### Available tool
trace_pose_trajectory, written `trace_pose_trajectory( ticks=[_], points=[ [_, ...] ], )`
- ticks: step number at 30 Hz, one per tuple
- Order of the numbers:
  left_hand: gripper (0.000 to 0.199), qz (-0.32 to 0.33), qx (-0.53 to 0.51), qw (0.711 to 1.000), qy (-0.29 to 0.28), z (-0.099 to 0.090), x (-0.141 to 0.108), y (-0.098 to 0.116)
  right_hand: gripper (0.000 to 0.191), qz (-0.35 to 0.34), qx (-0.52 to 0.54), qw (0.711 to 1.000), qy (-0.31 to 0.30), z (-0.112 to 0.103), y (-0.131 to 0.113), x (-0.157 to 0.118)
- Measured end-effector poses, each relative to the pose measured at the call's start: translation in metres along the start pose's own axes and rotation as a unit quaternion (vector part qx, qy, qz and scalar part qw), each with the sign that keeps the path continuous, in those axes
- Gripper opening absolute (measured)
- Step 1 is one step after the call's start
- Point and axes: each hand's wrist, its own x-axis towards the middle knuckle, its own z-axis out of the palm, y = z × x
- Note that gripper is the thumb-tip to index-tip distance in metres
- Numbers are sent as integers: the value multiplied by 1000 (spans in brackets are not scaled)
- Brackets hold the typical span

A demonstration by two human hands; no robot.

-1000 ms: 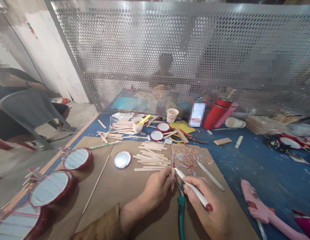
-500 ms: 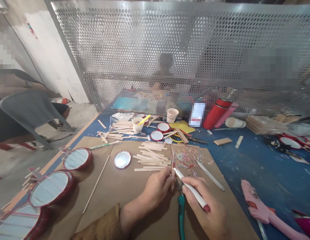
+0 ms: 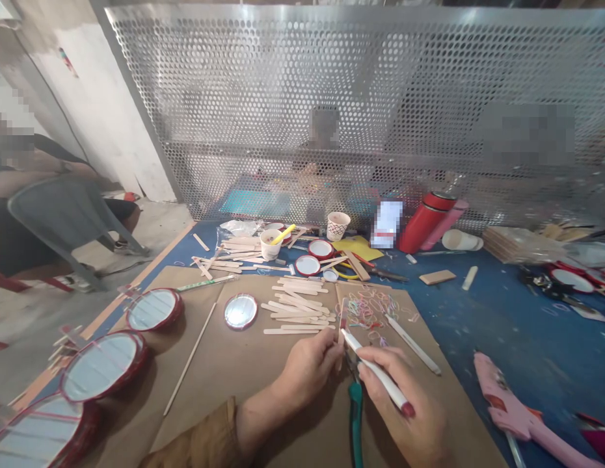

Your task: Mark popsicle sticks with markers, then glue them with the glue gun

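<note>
My left hand [image 3: 309, 365] pinches a wooden craft stick [image 3: 343, 317] upright; part of the stick is coloured dark red. In my right hand [image 3: 400, 390] is a white marker [image 3: 380, 377] with a red end, its tip touching or very close to the stick. Green-handled pliers [image 3: 355, 416] lie on the brown cardboard [image 3: 224, 370] between my hands, their jaws partly hidden. Just beyond my left hand is a pile of plain craft sticks [image 3: 300, 305]. Coloured rubber bands [image 3: 365, 307] lie beside it, with a white pen-like tool [image 3: 414, 344] to their right.
Round red-rimmed pieces with strings [image 3: 100, 365] line the left edge. A pink glue gun [image 3: 507, 396] lies at the right on the blue table [image 3: 458, 312]. Paper cups [image 3: 338, 226], a phone [image 3: 386, 224] and a red bottle [image 3: 427, 221] stand before a perforated metal screen [image 3: 263, 97]. A person sits at left.
The view has shifted slightly, so everything appears a little further right. Both hands keep nearly the same pose, with marker and stick still together.
</note>
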Motion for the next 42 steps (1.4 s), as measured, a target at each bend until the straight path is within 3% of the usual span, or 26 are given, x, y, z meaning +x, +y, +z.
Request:
trace_pose_trajectory(
  ticks=[7,14,18,42],
  points=[
    [19,-2,6,1000,7,1,0,-5,13,12,11,1000,15,3,-1,-2],
    [16,-12,15,1000,10,-1,0,3,17,68,7,997,-18,-5,-2,1],
    [13,-13,12,1000,9,0,0,3,16,104,26,994,16,1,1,-4],
    [13,-20,-6,1000,13,0,0,4,18,99,3,995,-9,-2,0,-2]
  ],
)
